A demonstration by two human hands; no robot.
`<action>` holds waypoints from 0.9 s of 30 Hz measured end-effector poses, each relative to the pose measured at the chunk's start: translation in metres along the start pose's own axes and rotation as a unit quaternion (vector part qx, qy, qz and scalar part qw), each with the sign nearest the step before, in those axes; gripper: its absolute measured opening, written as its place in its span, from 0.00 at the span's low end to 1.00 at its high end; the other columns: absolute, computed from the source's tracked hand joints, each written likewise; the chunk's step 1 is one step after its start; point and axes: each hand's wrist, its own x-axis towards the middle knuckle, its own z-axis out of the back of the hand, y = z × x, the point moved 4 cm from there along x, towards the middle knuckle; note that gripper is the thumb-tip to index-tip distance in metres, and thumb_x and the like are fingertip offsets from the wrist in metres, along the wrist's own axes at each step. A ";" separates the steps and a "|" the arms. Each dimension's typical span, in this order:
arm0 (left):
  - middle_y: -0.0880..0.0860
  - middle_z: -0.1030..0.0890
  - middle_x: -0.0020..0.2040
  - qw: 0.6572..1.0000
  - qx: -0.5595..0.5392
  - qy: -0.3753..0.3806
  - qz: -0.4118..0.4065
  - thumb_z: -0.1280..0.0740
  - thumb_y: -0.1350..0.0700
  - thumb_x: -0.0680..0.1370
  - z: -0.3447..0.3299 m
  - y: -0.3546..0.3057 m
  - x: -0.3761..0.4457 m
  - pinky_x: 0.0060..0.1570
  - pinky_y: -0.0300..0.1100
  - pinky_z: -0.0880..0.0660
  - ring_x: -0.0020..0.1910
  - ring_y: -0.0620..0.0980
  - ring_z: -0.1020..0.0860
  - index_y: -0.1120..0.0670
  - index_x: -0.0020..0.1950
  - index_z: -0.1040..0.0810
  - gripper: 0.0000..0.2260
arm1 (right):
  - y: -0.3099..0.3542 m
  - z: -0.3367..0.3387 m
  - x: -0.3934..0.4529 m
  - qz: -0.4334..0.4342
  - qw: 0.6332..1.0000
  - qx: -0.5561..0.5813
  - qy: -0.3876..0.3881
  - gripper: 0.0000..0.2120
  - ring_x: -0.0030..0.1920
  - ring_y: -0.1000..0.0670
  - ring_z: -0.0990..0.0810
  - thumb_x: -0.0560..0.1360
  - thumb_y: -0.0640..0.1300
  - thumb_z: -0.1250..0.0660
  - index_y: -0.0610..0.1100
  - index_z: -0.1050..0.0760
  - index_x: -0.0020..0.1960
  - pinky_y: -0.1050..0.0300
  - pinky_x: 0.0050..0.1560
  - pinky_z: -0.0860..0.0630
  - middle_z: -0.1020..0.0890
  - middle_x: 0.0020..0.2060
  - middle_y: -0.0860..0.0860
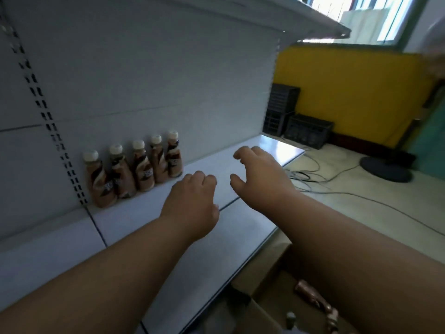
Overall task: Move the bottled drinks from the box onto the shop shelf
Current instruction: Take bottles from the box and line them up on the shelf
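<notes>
Several brown bottled drinks [139, 168] with cream caps stand upright in a row against the back panel of the white shop shelf [243, 227]. Both my hands hover over the shelf to the right of the row. My left hand [192, 201] holds nothing, its fingers curled loosely downward. My right hand [260, 174] is empty too, with thumb and fingers spread. Below the shelf's front edge, at the bottom right, the cardboard box [260, 285] stands open. A brown bottle [313, 296] lies on its side in it, partly hidden by my right forearm.
An upper shelf [277, 18] overhangs the work area. To the right, on the floor, are black crates [305, 131], loose cables [337, 189] and a round black fan base [387, 168] in front of a yellow wall.
</notes>
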 end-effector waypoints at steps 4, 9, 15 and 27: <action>0.51 0.25 0.57 0.997 -0.037 0.027 -0.056 0.34 0.48 0.75 -0.024 -0.051 -0.020 0.54 0.46 0.28 0.54 0.52 0.27 0.51 0.64 0.30 0.19 | -0.034 0.011 -0.054 -0.055 0.998 -0.015 -0.024 0.17 0.55 0.48 0.25 0.75 0.50 0.34 0.48 0.29 0.63 0.52 0.51 0.25 0.24 0.55 0.50; 0.52 0.26 0.59 0.988 -0.074 0.093 -0.097 0.34 0.48 0.75 -0.076 -0.105 -0.025 0.57 0.50 0.27 0.57 0.53 0.28 0.50 0.64 0.30 0.19 | -0.102 -0.002 -0.107 -0.136 0.991 -0.022 0.004 0.16 0.53 0.50 0.25 0.74 0.50 0.33 0.48 0.28 0.61 0.54 0.50 0.26 0.25 0.53 0.52; 0.53 0.26 0.58 0.964 -0.086 0.213 -0.131 0.34 0.49 0.75 -0.194 -0.175 -0.030 0.56 0.49 0.31 0.58 0.55 0.28 0.50 0.62 0.30 0.17 | -0.215 -0.068 -0.169 -0.233 0.971 -0.020 0.056 0.13 0.50 0.50 0.25 0.73 0.49 0.33 0.49 0.27 0.57 0.52 0.49 0.24 0.25 0.49 0.52; 0.52 0.24 0.58 0.876 -0.107 0.471 -0.007 0.32 0.51 0.76 -0.431 -0.218 -0.044 0.53 0.49 0.23 0.54 0.53 0.24 0.51 0.64 0.29 0.18 | -0.395 -0.252 -0.216 -0.364 0.889 -0.022 0.276 0.15 0.47 0.49 0.25 0.73 0.49 0.30 0.50 0.27 0.58 0.53 0.44 0.25 0.25 0.50 0.51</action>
